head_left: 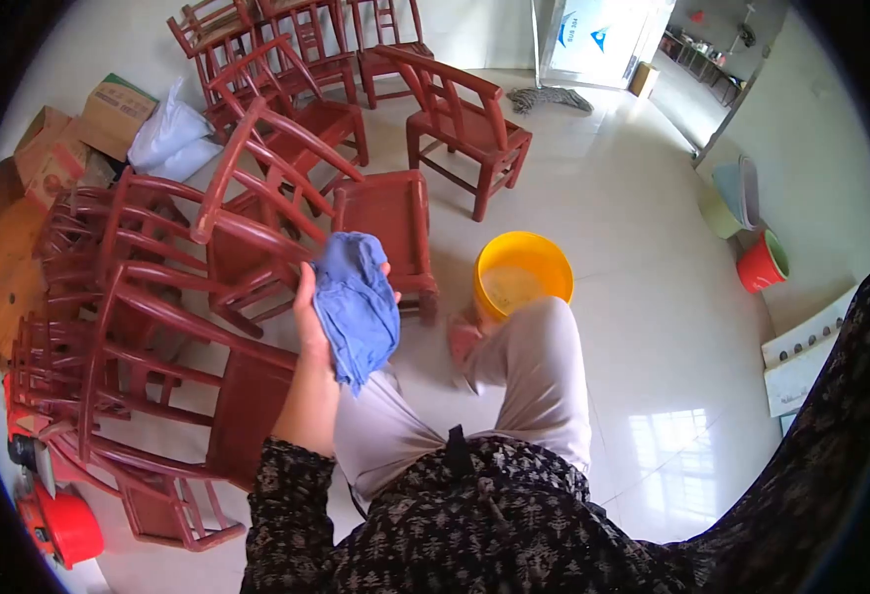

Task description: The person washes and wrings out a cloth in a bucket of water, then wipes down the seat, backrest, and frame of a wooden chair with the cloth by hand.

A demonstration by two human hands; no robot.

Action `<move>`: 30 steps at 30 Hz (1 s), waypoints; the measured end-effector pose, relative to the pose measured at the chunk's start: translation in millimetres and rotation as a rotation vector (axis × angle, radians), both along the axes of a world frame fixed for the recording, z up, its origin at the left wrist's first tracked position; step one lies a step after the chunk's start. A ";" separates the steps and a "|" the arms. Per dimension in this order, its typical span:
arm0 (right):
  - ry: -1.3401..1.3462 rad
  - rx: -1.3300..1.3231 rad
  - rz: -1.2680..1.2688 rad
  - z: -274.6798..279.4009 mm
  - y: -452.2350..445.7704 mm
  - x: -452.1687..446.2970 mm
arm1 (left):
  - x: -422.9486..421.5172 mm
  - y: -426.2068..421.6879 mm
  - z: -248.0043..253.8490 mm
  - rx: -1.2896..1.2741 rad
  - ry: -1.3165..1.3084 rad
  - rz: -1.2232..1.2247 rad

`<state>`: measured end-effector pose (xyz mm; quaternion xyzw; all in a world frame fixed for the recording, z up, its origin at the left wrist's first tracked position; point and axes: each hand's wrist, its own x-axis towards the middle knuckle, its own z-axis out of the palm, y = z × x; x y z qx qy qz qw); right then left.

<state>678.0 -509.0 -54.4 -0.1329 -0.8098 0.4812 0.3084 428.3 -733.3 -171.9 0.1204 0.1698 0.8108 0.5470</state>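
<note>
My left hand (312, 322) is raised in front of me with a crumpled blue cloth (358, 309) in it. The cloth drapes over the palm and covers most of it; the thumb shows on one side and fingertips on the other. Just beyond the cloth is the seat of a dark red wooden chair (383, 213). My right arm, in a dark patterned sleeve (801, 436), reaches out to the right edge, and its hand is outside the view. A yellow bucket (524, 255) with some cloudy liquid in it stands on the floor by my foot.
Several red wooden chairs (212, 411) crowd the left side, some tipped over or stacked. Another chair (469, 129) stands upright ahead. Cardboard boxes (116, 117) and a white bag (170, 139) lie at the back left. A red bucket (762, 262) sits by the right wall.
</note>
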 end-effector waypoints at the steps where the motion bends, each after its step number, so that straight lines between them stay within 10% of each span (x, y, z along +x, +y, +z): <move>1: -0.004 0.006 -0.006 1.1 -1.6 4.3 | 0.7 -1.4 6.0 -0.028 -0.012 0.007; 30: 0.179 0.206 -0.120 15.6 -31.0 63.1 | 12.8 -3.3 31.0 -0.130 0.008 0.094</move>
